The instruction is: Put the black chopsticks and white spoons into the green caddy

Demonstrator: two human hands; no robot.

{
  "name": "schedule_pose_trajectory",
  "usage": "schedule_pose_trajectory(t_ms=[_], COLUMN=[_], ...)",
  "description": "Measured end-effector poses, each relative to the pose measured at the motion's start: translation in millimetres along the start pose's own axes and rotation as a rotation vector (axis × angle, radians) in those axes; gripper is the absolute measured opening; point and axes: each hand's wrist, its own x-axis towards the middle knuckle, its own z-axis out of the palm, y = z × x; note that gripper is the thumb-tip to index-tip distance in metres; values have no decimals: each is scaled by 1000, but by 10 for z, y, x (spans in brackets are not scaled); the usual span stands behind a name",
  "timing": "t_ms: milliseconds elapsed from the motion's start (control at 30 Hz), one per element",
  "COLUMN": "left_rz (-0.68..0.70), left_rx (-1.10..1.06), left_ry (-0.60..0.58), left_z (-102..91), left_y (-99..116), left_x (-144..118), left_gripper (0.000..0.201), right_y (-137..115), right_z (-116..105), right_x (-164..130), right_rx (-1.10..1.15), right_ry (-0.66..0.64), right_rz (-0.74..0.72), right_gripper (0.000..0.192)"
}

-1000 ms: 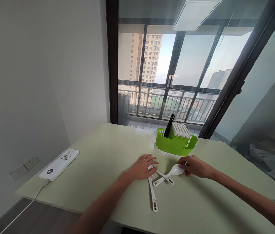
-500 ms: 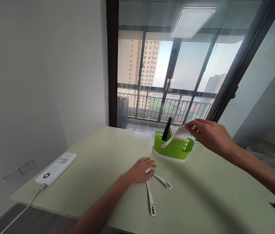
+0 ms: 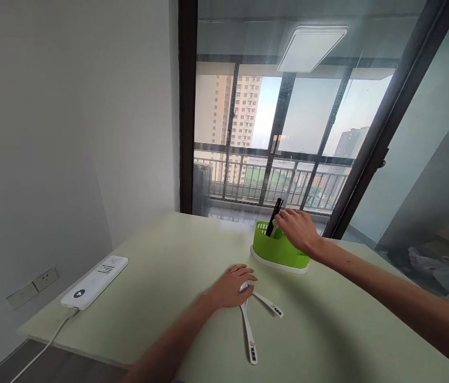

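Pale green table [image 3: 160, 276] set against a white wall and a glass balcony door. Green holder [image 3: 278, 251] stands near the far edge, black chopsticks [image 3: 275, 217] upright in its left compartment. Right hand [image 3: 298, 230] is over the holder, fingers curled down at a white spoon [image 3: 273, 230] partly inside; whether it is gripped or released cannot be told. Left hand [image 3: 232, 284] lies flat, fingers spread on the bowls of 2 spoons [image 3: 254, 314] at mid-table, handles pointing toward the near edge.

Judgement: 1 spoon is being seated; next calls for releasing it and returning for the 2 left.

Versus 0.5 s ago: the spoon was held high above the holder; it is now down at the rim. Left hand unchanged.

White power strip [image 3: 94, 275] lies by the left edge.
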Motion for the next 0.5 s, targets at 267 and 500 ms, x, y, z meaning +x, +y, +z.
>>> schedule_pose_trajectory(t_ms=[267,500], left_rz=[-11,22], left_rx=[6,-21], left_ry=[-8,12], left_z=[-12,-7], left_y=[28,33], left_x=[2,15], left_gripper=[30,28], right_y=[-130,-199], right_z=[288,317], right_x=[-60,-210], right_rx=[27,78], right_ry=[-23,-23], right_rz=[-85,-40], right_gripper=[28,30])
